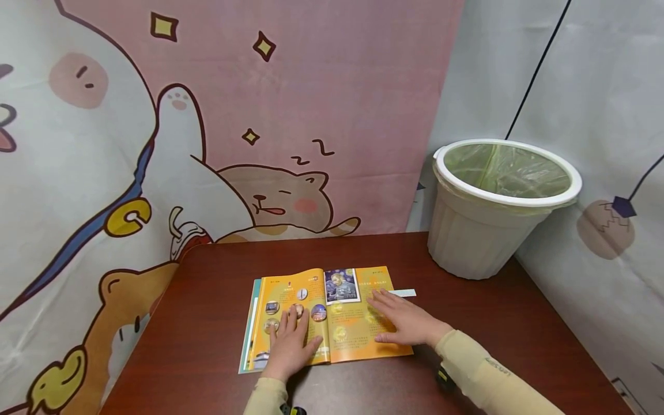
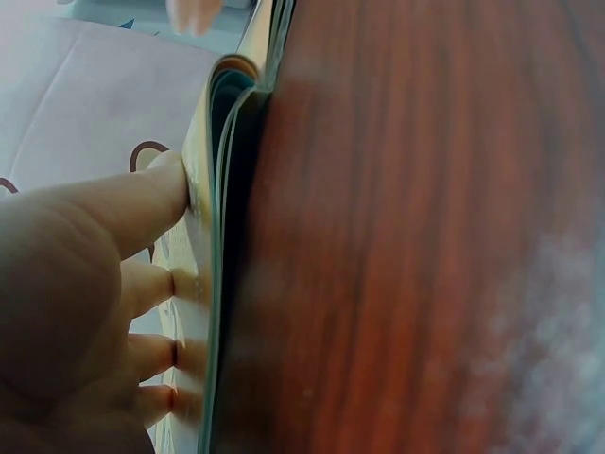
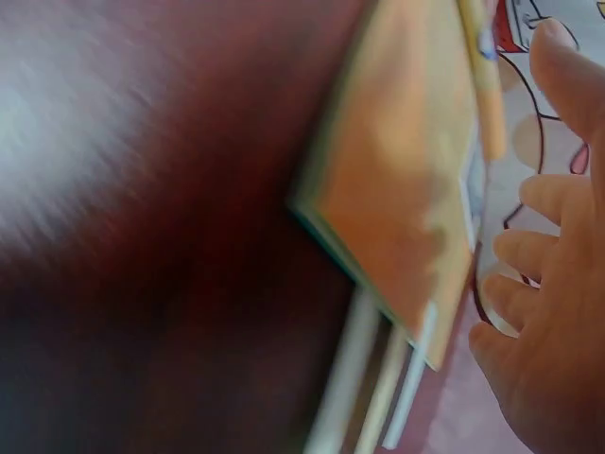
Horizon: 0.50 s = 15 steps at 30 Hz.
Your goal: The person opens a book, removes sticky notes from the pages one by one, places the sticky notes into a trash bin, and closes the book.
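Observation:
An open book point(image 1: 358, 340) with orange pages lies on the dark red-brown table, small round pictures on its left page and a blue painted portrait point(image 1: 342, 286) on its right. My left hand point(image 1: 289, 347) rests on the left page, fingers spread; in the left wrist view its fingertips touch the paper. Above the right page, near its outer edge, is my right hand point(image 1: 407, 318) with its fingers extended. The right wrist view shows this hand point(image 3: 558, 274) a little off the page. A pale strip point(image 1: 403, 293) sticks out from the book's right edge.
A white bin point(image 1: 467, 230) with a greenish plastic liner stands at the table's back right corner. Cartoon-printed cloth point(image 1: 337, 104) hangs behind the table point(image 1: 207, 300) and along its sides. Several strips point(image 3: 408, 392) protrude from the book's edge in the right wrist view.

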Motion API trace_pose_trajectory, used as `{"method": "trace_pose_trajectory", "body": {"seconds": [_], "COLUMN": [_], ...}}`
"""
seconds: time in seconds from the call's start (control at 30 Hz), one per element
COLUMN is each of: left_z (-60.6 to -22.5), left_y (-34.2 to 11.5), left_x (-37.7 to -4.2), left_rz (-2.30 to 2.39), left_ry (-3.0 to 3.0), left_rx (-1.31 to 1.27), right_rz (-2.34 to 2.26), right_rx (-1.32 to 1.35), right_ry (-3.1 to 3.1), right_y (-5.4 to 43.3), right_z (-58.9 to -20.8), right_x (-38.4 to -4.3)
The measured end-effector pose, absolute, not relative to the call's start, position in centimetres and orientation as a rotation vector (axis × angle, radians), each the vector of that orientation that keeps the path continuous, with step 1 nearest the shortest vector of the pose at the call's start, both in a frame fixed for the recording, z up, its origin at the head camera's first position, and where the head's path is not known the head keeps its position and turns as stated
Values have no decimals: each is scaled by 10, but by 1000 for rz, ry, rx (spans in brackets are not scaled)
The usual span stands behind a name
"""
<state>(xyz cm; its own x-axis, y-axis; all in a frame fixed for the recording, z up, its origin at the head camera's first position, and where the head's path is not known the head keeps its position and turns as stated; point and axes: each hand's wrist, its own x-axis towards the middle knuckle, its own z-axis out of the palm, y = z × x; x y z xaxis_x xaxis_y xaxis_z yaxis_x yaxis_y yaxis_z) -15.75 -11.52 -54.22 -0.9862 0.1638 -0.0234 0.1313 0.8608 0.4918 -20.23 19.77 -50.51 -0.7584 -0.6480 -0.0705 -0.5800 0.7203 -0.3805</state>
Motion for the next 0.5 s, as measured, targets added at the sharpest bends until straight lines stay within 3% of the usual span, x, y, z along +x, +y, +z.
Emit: {"method": "trace_pose_trajectory", "body": {"seconds": [0.5], "left_z": [-532], "left_y": [-115], "left_x": [-161], "left_rz": [821], "left_ry": [2952], "left_rx": [261], "right_rz": [-403], "right_rx": [-932], "right_ry": [2746], "right_y": [190], "right_z": [-528], "right_x": [-189]}}
